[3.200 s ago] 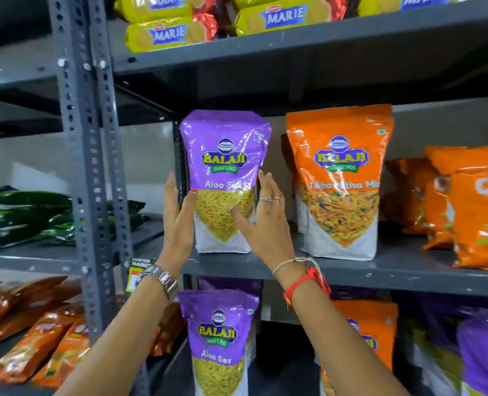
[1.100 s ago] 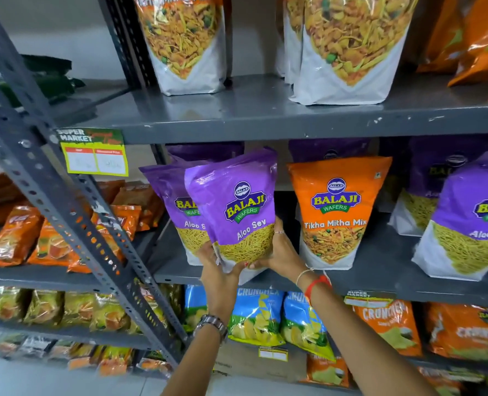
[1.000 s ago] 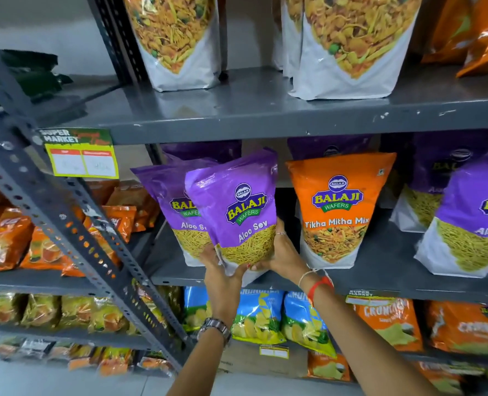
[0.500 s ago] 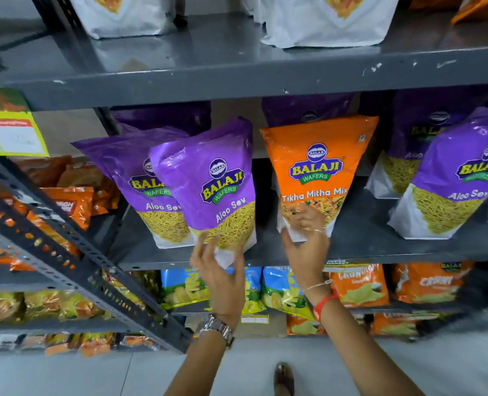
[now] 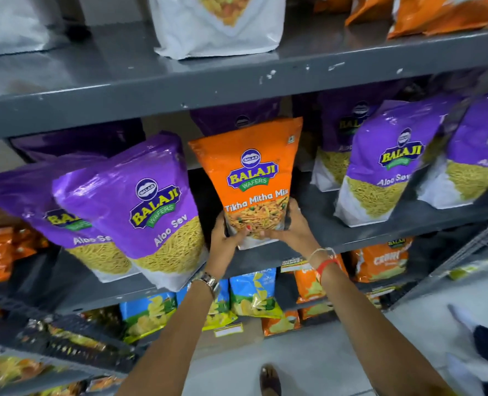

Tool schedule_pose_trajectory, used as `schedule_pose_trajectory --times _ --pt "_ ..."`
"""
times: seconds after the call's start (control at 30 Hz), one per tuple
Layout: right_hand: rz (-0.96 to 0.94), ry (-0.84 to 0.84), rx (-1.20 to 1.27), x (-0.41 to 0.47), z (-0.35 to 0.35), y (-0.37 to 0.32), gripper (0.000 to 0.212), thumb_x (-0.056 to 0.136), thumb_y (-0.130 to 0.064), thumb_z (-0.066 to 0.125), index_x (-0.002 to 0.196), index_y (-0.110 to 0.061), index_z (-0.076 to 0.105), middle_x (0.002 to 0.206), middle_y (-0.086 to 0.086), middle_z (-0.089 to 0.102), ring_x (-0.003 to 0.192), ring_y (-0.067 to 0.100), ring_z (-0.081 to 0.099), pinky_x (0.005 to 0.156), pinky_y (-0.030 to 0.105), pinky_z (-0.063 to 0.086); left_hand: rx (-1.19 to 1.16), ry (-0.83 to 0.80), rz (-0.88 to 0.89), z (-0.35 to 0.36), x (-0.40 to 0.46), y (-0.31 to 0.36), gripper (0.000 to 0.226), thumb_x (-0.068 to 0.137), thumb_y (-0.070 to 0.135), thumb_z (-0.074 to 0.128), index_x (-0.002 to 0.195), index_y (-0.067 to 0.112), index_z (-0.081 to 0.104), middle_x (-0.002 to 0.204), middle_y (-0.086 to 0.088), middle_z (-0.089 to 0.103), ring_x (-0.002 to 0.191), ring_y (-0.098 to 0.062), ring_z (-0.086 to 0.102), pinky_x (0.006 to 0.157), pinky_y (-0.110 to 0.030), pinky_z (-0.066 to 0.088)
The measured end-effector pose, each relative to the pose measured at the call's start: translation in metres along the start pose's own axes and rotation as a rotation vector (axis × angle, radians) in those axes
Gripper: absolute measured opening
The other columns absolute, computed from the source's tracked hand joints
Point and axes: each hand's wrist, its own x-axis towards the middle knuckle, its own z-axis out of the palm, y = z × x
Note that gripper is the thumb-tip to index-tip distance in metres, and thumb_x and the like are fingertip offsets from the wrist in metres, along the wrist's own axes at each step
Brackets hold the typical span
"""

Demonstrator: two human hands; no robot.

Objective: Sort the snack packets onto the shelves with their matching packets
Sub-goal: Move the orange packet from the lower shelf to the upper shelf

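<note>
An orange Tikha Mitha Mix packet (image 5: 251, 178) stands upright on the middle grey shelf (image 5: 380, 238), among purple Aloo Sev packets. My left hand (image 5: 222, 238) grips its lower left corner and my right hand (image 5: 290, 227) grips its lower right corner. To its left a purple Aloo Sev packet (image 5: 142, 207) leans left against another purple packet (image 5: 36, 201). More purple Aloo Sev packets (image 5: 385, 167) stand to the right and behind. The packet's base is partly hidden by my fingers.
The shelf above (image 5: 237, 78) carries white-bottomed mix packets (image 5: 217, 24) and orange packets (image 5: 437, 12). Below are blue chip packets (image 5: 251, 295) and orange packets (image 5: 380, 261). A grey upright (image 5: 451, 258) slants at right. Grey floor and my shoe (image 5: 270, 380) lie beneath.
Both hands let go of the purple Aloo Sev packet, now leaning on the middle shelf, and moved right. They have closed around the bottom of the orange Tikha Mitha Mix packet.
</note>
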Motion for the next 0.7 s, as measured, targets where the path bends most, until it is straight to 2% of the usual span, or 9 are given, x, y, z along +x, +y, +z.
schedule_pose_trajectory --times 0.07,0.2,0.33,0.37,0.43,0.5,0.57,0.6,0.7 --pt "0.006 0.041 0.014 -0.004 0.001 0.001 0.085 0.057 -0.009 0.089 0.127 -0.019 0.041 0.118 0.000 0.058 0.118 0.021 0.056 0.095 0.035 0.049 0.063 0.006 0.010 0.000 0.001 0.000 0.049 0.081 0.005 0.063 0.128 0.004 0.047 0.117 -0.003 0.057 0.108 -0.015 0.053 0.075 -0.004 0.046" --pt "0.007 0.095 0.035 -0.022 0.000 -0.001 0.082 0.055 -0.009 0.090 0.123 -0.021 0.044 0.114 0.001 0.060 0.110 0.017 0.057 0.098 0.040 0.050 0.160 0.022 0.040 -0.002 -0.009 0.005 0.040 0.078 0.007 0.067 0.117 0.004 0.056 0.110 0.000 0.060 0.104 -0.018 0.058 0.085 -0.026 0.046" --pt "-0.008 0.124 -0.017 -0.056 -0.002 -0.002 0.090 0.047 -0.033 0.093 0.124 -0.029 0.047 0.119 0.001 0.063 0.112 0.018 0.060 0.097 0.048 0.051 0.197 0.038 0.074 -0.004 -0.047 0.015 0.038 0.077 0.012 0.069 0.113 0.008 0.059 0.106 0.001 0.064 0.099 -0.015 0.060 0.074 -0.009 0.048" --pt "-0.021 0.133 -0.019 -0.067 -0.003 -0.004 0.087 0.045 -0.038 0.093 0.119 -0.035 0.047 0.117 -0.001 0.064 0.111 0.016 0.061 0.095 0.049 0.052 0.189 0.045 0.086 -0.006 -0.058 0.020 0.038 0.076 0.011 0.070 0.112 0.008 0.060 0.106 0.000 0.064 0.099 -0.017 0.061 0.075 -0.012 0.050" --pt "-0.064 0.151 -0.015 -0.090 -0.006 -0.017 0.080 0.047 -0.035 0.093 0.111 -0.044 0.046 0.111 -0.008 0.065 0.106 0.003 0.061 0.093 0.043 0.054 0.184 0.073 0.110 -0.012 -0.079 0.035 0.034 0.074 0.010 0.071 0.107 0.010 0.063 0.105 -0.002 0.065 0.097 -0.019 0.061 0.080 -0.030 0.052" --pt "-0.111 0.175 -0.015 -0.110 -0.008 -0.036 0.079 0.047 -0.033 0.093 0.112 -0.039 0.049 0.110 -0.008 0.065 0.103 0.000 0.059 0.091 0.039 0.054 0.175 0.084 0.148 -0.021 -0.099 0.054 0.027 0.073 0.009 0.071 0.097 0.021 0.064 0.100 -0.004 0.067 0.088 -0.012 0.064 0.079 -0.033 0.052" --pt "-0.190 0.192 -0.019 -0.127 -0.008 -0.058 0.084 0.045 -0.045 0.092 0.117 -0.031 0.052 0.114 -0.005 0.066 0.106 0.007 0.061 0.089 0.041 0.056 0.177 0.091 0.178 -0.032 -0.119 0.075 0.026 0.071 0.013 0.073 0.091 0.025 0.062 0.095 -0.007 0.070 0.076 0.003 0.063 0.073 -0.026 0.052" --pt "-0.230 0.192 -0.021 -0.134 -0.007 -0.071 0.087 0.044 -0.051 0.090 0.120 -0.030 0.053 0.116 -0.005 0.066 0.108 0.008 0.061 0.089 0.043 0.056 0.167 0.094 0.193 -0.037 -0.128 0.087 0.027 0.068 0.018 0.076 0.091 0.024 0.063 0.094 -0.006 0.072 0.075 0.003 0.064 0.073 -0.027 0.053" --pt "-0.346 0.213 -0.008 -0.151 -0.006 -0.113 0.086 0.041 -0.060 0.087 0.116 -0.032 0.055 0.114 -0.006 0.064 0.105 0.009 0.061 0.083 0.042 0.057 0.118 0.135 0.258 -0.054 -0.154 0.125 0.035 0.060 0.027 0.080 0.092 0.024 0.066 0.083 0.007 0.075 0.085 -0.019 0.068 0.080 -0.040 0.055"
